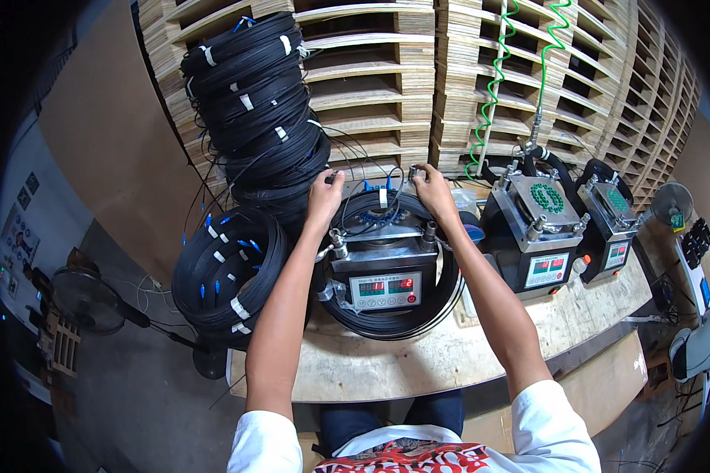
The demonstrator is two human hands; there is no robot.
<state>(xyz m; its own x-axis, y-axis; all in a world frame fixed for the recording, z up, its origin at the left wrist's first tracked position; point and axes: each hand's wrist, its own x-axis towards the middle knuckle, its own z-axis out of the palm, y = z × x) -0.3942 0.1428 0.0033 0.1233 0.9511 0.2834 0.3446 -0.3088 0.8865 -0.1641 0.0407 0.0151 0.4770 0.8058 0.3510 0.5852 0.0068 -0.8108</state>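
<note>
In front of me stands a black polishing machine (347,272) with a metal top plate and a lit red digital display (386,290). Around it lies a coil of black fiber cable (379,325), with blue connectors (377,186) standing up at its rear. My left hand (324,201) has its fingers closed on the metal clamp knob (334,174) at the back left corner. At the back right corner, my right hand (434,192) pinches the matching knob (413,171). Two front corner posts (429,230) stay untouched. The cable partly hides the plate.
Tall stacks of black cable coils (252,102) rise at the left, with another coil (229,276) lower down. To the right stand two similar machines (538,229) with green connector-filled plates. Wooden pallets (371,71) line the back, and a fan (87,296) stands left.
</note>
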